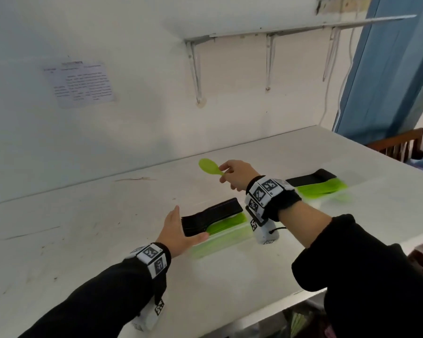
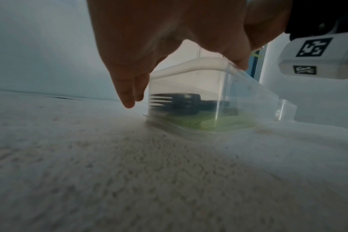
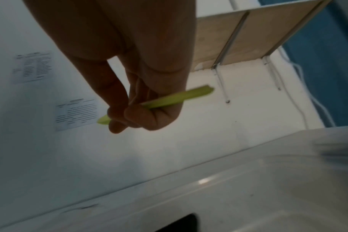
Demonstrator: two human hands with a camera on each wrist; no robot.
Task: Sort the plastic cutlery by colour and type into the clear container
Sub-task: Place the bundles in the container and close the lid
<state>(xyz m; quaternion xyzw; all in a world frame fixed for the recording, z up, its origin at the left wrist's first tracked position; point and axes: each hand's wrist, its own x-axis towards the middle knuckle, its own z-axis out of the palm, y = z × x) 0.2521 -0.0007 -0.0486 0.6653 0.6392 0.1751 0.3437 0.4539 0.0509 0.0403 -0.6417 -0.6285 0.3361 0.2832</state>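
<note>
The right hand (image 1: 237,175) is raised above and behind the clear container (image 2: 215,94), its fingers (image 3: 137,116) pinching the handle of a green spoon (image 1: 209,167) with the bowl pointing away from the body. The grip looks light and near one end, so the spoon could swivel or drop onto the surface (image 1: 83,240) short of the container, or land among the wrong stack. The left hand (image 1: 178,231) has straight, relaxed fingers (image 2: 127,97) against the container's near end, thumb on its rim; a push could slide it. Inside lie black forks (image 2: 175,103) stacked beside green cutlery (image 2: 218,122). To the container's right, black cutlery (image 1: 310,178) and more green cutlery (image 1: 322,187) lie loose.
</note>
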